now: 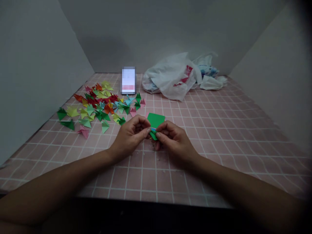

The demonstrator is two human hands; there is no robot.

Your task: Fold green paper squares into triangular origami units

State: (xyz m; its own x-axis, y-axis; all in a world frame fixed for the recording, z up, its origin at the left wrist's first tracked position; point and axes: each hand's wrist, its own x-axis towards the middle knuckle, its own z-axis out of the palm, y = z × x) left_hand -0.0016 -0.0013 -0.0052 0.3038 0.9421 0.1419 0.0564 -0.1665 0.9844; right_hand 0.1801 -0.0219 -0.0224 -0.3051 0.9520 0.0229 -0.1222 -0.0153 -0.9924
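the left hand (pixel 133 132) and the right hand (pixel 175 137) both pinch a small green paper (pixel 153 136) between thumb and fingers, their tips close together. it sits over the middle of the table (pixel 219 130), about midway between its left and right edges, just on the near side of a flat green square (pixel 156 120).

the likeliest trouble is a crooked crease: if one thumb presses harder than the other, the layers could slide and the fold set off line. with so little paper between the fingertips, a firm tug could tear it or crumple a corner. the knuckles are near the green square, so a careless sweep could push it out of place. the folded paper shapes (pixel 109 108) spread toward the table's left edge, some near the left hand; a drifting wrist could scatter or flatten them. the dim light would also make a slight misfold easy to miss.

the visible part of the small green paper seems to narrow toward the near edge, slanting a little to the right. fingers cover much of it, so its full long axis cannot be told.
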